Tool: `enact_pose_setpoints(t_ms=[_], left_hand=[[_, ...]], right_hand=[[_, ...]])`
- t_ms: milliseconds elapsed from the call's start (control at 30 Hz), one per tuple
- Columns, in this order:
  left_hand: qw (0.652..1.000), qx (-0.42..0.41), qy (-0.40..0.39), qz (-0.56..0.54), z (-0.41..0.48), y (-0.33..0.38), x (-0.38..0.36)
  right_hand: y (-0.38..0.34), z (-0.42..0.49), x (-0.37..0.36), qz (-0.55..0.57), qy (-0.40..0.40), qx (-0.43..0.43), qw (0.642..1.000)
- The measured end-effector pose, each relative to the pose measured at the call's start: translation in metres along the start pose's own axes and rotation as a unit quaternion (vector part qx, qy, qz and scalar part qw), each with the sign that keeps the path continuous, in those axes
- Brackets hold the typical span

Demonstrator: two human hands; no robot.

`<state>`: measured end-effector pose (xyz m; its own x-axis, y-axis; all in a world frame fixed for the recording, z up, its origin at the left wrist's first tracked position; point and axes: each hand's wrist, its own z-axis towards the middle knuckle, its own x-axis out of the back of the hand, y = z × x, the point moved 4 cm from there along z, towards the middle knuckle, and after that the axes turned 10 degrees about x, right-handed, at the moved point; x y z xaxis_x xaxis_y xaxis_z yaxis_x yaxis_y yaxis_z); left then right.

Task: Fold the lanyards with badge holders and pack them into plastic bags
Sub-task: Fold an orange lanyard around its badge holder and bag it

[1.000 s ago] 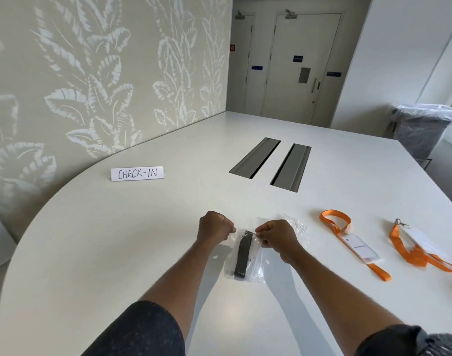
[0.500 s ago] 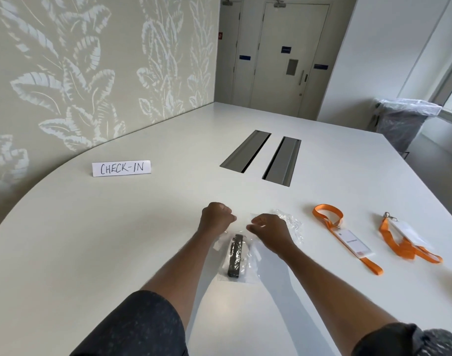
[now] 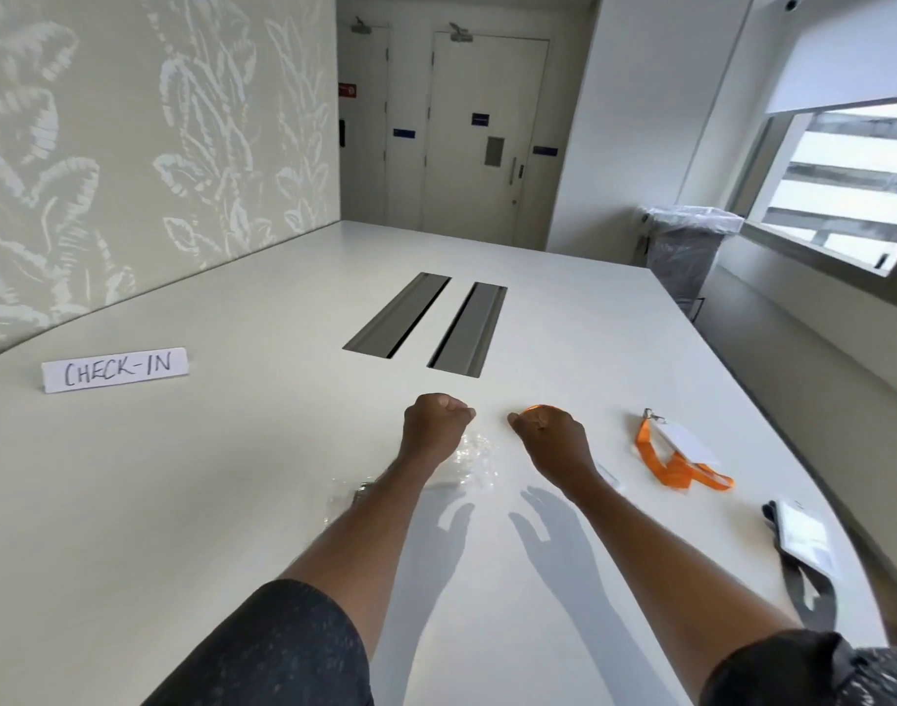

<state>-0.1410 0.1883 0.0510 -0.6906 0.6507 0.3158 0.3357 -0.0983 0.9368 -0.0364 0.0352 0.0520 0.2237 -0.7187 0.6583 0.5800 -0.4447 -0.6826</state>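
Left hand (image 3: 435, 424): fisted, raised over clear plastic bags (image 3: 469, 463), forearm extended forward; whether it pinched anything was unclear.
Right hand (image 3: 551, 440): curled shut around an orange lanyard (image 3: 537, 409).
Second orange lanyard (image 3: 663, 463): right of that hand, on the worktop (image 3: 192, 491).

1. Bare white table (image 3: 232, 501) lies open to my left, up to the CHECK-IN card (image 3: 114, 370).
2. Two cable slots (image 3: 426, 322) sit ahead of my fists.
3. Rightward, an orange lanyard (image 3: 675, 463) and a grey lanyard with badge (image 3: 805, 545) block the edge.
4. Clear plastic bags (image 3: 474, 463) lie under my left forearm.
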Motion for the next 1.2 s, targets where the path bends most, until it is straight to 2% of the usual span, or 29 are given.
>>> enact_pose_setpoints(t_ms=[333, 567, 900, 1033, 1200], left_hand=[[0.999, 0.024, -0.044, 0.003, -0.009, 0.028, -0.094], [0.994, 0.090, -0.030, 0.063, 0.005, 0.010, -0.147], [0.978, 0.198, -0.006, 0.073, 0.025, -0.008, -0.190], [0.977, 0.207, -0.002, 0.046, 0.032, -0.014, -0.196], [0.971, 0.235, 0.005, -0.035, 0.035, -0.019, -0.194]], right_hand=[[0.073, 0.016, 0.059, -0.070, -0.014, -0.039, 0.997], [0.112, 0.029, 0.054, -0.141, -0.096, -0.058, 0.984], [0.147, 0.052, 0.040, -0.114, -0.082, -0.087, 0.986], [0.158, 0.058, 0.030, -0.102, -0.119, -0.104, 0.982], [0.171, 0.059, 0.027, 0.025, -0.096, -0.187, 0.977]])
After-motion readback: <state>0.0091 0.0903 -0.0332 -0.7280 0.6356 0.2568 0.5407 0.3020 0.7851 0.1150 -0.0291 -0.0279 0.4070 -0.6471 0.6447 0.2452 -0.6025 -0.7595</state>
